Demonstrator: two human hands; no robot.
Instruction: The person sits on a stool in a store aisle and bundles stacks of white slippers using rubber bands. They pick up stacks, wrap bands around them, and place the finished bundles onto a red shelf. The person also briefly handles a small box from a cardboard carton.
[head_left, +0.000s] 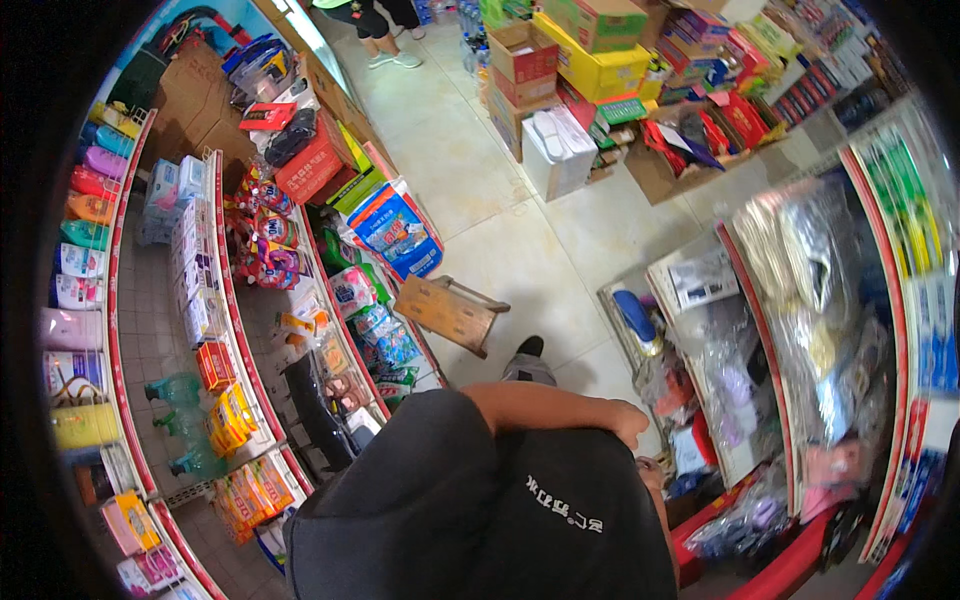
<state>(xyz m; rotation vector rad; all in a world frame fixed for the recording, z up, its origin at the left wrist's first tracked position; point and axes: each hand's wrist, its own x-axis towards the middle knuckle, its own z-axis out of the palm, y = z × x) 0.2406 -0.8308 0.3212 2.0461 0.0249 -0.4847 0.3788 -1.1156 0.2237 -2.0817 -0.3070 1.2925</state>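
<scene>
My left hand (631, 424) is at the end of the bare forearm that crosses in front of my black shirt (555, 487). Its fingers look curled, and whether anything is inside them cannot be seen. Close below it, by the shirt's right edge, my right hand (649, 472) shows only in part and is blurred; its fingers are unclear. Both hands are near the lower shelves on the right, beside plastic-wrapped goods (671, 390). A small wooden stool (446, 311) stands on the tiled floor ahead, left of my shoe (531, 346).
Shelves of bottles, soap boxes (216, 366) and detergent bags (397, 232) line the left. Bagged goods fill the right shelves (772, 375). Stacked cartons (600, 67) and an open carton (645, 180) stand on the floor ahead. A person's legs (371, 30) are at the top.
</scene>
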